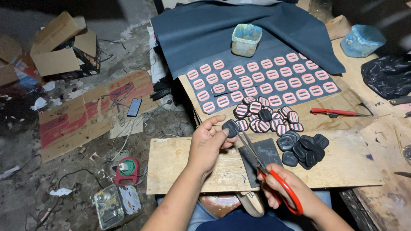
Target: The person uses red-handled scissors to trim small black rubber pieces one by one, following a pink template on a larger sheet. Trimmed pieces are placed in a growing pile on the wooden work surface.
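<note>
cluttered plywood tabletop: left hand pinching dark patch, right hand gripping red scissors; trimmed pile small, striped pile waiting.

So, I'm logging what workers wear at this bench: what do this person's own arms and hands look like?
Both forearms are bare, with no sleeves, gloves, watch or rings showing. The left hand has a small dark mark, possibly a tattoo, near the wrist. The right hand shows no markings.
</note>
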`<state>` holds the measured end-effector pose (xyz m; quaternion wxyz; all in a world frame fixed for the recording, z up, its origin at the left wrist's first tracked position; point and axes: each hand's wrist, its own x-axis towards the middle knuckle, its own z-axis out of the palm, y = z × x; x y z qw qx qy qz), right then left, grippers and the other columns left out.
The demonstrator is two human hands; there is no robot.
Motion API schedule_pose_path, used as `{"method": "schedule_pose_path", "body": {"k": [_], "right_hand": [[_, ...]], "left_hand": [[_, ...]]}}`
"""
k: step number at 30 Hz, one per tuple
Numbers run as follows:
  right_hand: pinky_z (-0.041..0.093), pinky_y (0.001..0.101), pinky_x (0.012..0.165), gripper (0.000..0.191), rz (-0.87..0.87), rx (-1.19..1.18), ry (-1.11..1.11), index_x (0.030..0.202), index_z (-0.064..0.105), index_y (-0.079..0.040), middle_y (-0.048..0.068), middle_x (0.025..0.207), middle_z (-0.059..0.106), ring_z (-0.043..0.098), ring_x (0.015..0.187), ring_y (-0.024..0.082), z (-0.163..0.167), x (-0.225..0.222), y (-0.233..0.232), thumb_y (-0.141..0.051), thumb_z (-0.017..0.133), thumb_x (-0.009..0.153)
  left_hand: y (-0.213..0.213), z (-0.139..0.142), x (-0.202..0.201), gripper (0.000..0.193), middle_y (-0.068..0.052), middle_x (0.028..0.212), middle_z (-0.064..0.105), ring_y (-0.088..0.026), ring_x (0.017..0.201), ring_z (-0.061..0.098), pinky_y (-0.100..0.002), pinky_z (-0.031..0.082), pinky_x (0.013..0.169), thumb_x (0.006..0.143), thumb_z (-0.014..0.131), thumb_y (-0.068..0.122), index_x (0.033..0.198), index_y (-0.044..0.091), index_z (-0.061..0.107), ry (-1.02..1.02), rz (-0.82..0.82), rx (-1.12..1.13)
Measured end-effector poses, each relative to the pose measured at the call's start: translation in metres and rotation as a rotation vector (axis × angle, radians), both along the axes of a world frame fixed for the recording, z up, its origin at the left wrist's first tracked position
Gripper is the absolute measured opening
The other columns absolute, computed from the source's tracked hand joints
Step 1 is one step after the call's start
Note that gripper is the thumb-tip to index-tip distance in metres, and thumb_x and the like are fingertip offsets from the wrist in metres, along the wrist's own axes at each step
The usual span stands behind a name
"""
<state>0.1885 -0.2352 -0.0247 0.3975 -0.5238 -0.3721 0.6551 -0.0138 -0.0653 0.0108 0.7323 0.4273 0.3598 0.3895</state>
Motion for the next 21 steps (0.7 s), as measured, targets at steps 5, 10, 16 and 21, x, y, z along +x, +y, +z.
{"method": "schedule_pose_path", "body": {"k": [5,10,16,21], "right_hand": [[0.046,0.025,0.045,0.039,0.022,0.054,0.126,0.108,0.06,-0.003,0.007,0.065,0.06,0.06,0.05,0.014,0.006,-0.003,-0.002,-0.039,0.051,0.099],[0.044,0.0247,0.044,0.039,0.011,0.027,0.151,0.108,0.06,-0.002,0.008,0.064,0.059,0.058,0.049,0.013,0.006,-0.003,-0.001,-0.039,0.052,0.099],[0.044,0.0242,0.043,0.044,-0.019,0.001,0.178,0.107,0.061,-0.001,0.008,0.065,0.06,0.058,0.048,0.013,0.006,-0.004,-0.002,-0.042,0.053,0.097],[0.043,0.0243,0.04,0.04,-0.015,-0.019,0.166,0.105,0.062,-0.003,0.006,0.063,0.06,0.057,0.044,0.013,0.004,-0.002,0.0,-0.041,0.056,0.094]], "left_hand": [[-0.009,0.005,0.009,0.013,-0.009,0.088,0.072,-0.012,0.074,0.07,-0.025,0.058,0.067,0.095,0.061,0.001,0.107,0.003,0.058,-0.153,-0.012,-0.048],[-0.008,0.007,0.006,0.01,-0.007,0.091,0.073,-0.014,0.078,0.07,-0.03,0.059,0.074,0.095,0.057,0.011,0.102,0.005,0.063,-0.149,0.006,-0.157],[-0.003,0.002,0.007,0.016,-0.007,0.091,0.073,-0.016,0.08,0.07,-0.033,0.059,0.078,0.1,0.058,0.02,0.097,0.005,0.064,-0.134,0.012,-0.178],[-0.003,-0.005,0.005,0.018,-0.007,0.089,0.073,-0.014,0.079,0.068,-0.032,0.057,0.077,0.099,0.06,0.019,0.097,0.002,0.066,-0.095,-0.017,-0.055]]}}
